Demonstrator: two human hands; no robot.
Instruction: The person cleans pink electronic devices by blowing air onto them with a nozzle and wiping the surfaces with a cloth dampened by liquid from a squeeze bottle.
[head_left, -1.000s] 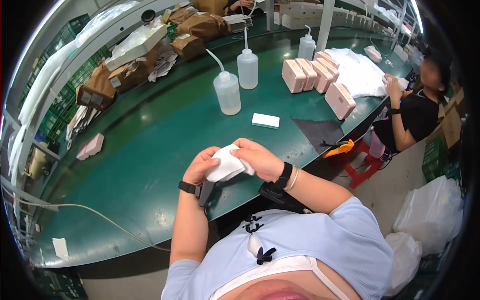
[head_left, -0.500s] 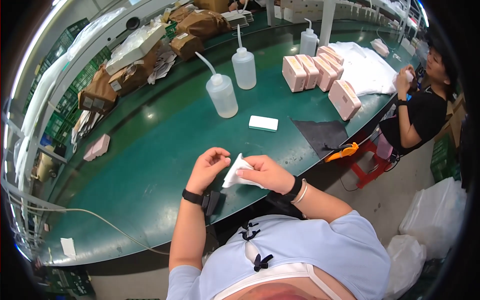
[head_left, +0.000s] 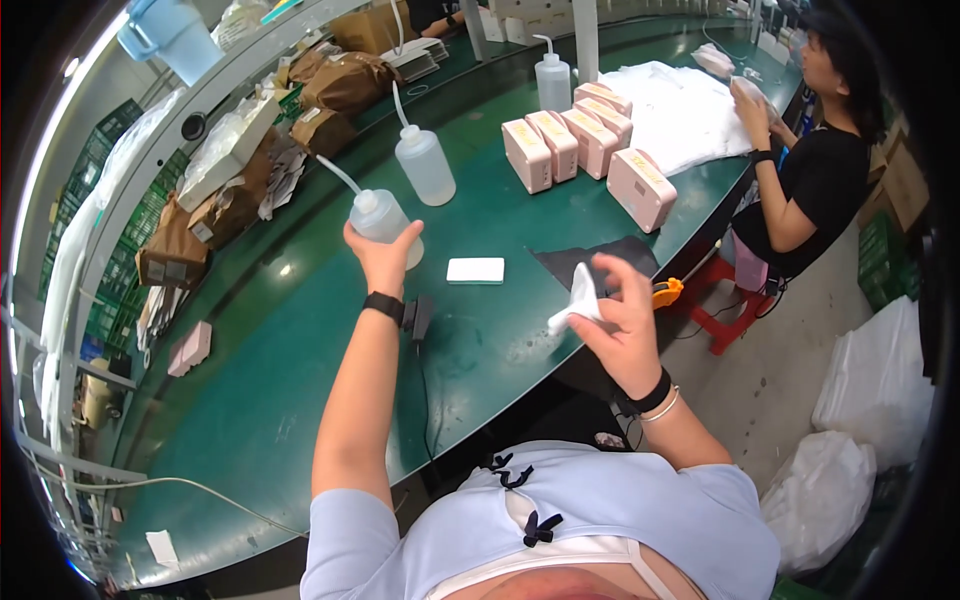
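Observation:
My left hand is wrapped round a translucent squeeze bottle with a bent spout, which stands on the green table, slightly tilted in view. In my right hand a folded white cloth is pinched between thumb and fingers, above the table's near edge. A small white block lies between my hands. Beyond the cloth is a dark flat sheet. A second squeeze bottle stands just behind the first.
Several pink cases stand at the back right, beside white sheeting and a third bottle. An orange-handled tool is at the table edge. A co-worker at right holds something white. Brown parcels lie at the far left.
My left hand has reached forward and taken hold of the nearer squeeze bottle. My right hand has moved right, away from it, still with the white cloth. The view has shifted.

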